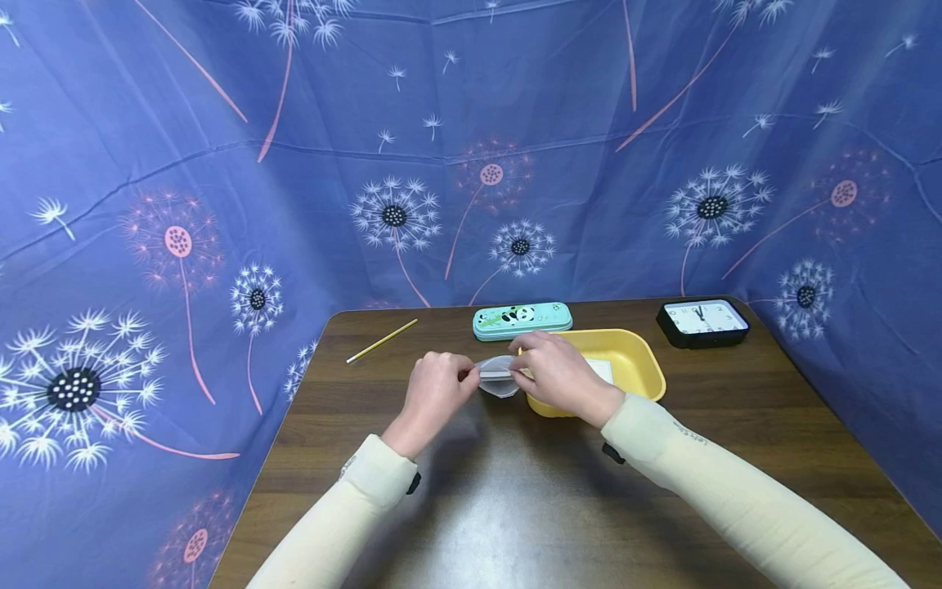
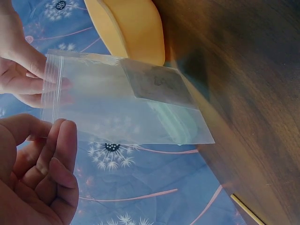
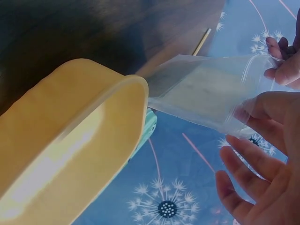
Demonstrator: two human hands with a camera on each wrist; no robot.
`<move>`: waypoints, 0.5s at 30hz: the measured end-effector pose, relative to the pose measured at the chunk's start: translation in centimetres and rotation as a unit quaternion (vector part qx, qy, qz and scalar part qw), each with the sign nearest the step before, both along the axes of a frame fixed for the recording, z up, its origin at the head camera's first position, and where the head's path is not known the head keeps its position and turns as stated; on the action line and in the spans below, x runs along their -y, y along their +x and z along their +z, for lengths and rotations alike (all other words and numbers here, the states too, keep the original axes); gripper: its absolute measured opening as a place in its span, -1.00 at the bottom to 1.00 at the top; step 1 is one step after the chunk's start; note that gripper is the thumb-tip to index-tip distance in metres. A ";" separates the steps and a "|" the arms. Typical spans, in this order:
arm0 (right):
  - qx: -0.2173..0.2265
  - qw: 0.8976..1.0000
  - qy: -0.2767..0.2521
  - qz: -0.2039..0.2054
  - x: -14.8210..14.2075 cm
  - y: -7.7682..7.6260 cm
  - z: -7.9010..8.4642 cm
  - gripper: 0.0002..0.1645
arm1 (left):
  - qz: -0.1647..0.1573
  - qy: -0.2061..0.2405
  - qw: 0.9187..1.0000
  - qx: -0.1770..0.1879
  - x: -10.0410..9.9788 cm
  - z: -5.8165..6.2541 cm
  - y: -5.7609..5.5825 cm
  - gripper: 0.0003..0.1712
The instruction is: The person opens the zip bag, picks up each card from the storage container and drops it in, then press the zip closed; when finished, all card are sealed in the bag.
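A clear zip bag (image 1: pixel 499 386) hangs between the two hands beside the yellow basin (image 1: pixel 639 364). My left hand (image 1: pixel 440 388) pinches one end of its zip edge, thumb against curled fingers. My right hand (image 1: pixel 557 372) holds the opposite end between thumb and index finger, its other fingers spread in the right wrist view. Inside the bag, a flat rectangular piece (image 2: pixel 159 86) shows through the plastic in the left wrist view. A white flat thing (image 1: pixel 599 370) lies in the basin, partly hidden by the right hand.
A mint-green panda pencil case (image 1: pixel 522 320) lies behind the basin. A yellow pencil (image 1: pixel 383 341) rests at the back left of the wooden table (image 1: pixel 500 507), and a black-framed clock (image 1: pixel 702 321) stands at the back right. Blue dandelion-print cloth (image 1: pixel 471 106) surrounds the table.
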State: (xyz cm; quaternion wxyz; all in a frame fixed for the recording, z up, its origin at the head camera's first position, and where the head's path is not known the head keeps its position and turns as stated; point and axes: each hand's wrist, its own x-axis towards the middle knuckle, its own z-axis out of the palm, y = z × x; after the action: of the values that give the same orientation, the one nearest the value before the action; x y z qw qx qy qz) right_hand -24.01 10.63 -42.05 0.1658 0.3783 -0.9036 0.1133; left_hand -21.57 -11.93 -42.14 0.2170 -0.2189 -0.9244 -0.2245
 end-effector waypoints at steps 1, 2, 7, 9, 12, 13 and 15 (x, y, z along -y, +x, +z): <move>0.001 1.000 0.000 0.000 0.0 0.0 0.0 -0.88 | 0.000 0.001 1.000 0.000 0.0 0.0 0.0 -0.79; 0.001 1.000 0.001 0.001 0.0 0.0 0.0 -0.88 | -0.001 0.001 1.000 0.000 0.0 0.0 0.0 -0.79; -0.001 1.000 -0.010 0.006 -0.2 0.1 0.0 -0.87 | -0.002 0.004 1.000 -0.001 0.1 0.1 0.0 -0.78; -0.004 1.000 -0.029 0.012 -0.3 0.1 0.1 -0.87 | -0.002 0.004 1.000 -0.002 0.1 0.0 0.0 -0.77; -0.017 0.998 -0.064 0.023 -0.7 0.1 0.4 -0.87 | -0.002 0.005 1.000 -0.004 0.1 0.0 0.0 -0.77; -0.024 0.997 -0.074 0.026 -0.8 0.0 0.5 -0.88 | -0.001 0.005 1.000 -0.006 0.1 0.0 -0.1 -0.76; -0.042 0.995 -0.087 0.025 -1.2 -0.2 0.6 -0.88 | 0.000 0.008 1.000 -0.007 0.1 0.0 -0.1 -0.76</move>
State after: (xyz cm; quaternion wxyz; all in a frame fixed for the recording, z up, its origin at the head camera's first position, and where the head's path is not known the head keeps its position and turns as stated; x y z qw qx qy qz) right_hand -24.23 11.81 -41.41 0.2329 0.3892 -0.8728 0.1801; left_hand -21.62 -12.00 -42.16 0.2253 -0.2193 -0.9210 -0.2300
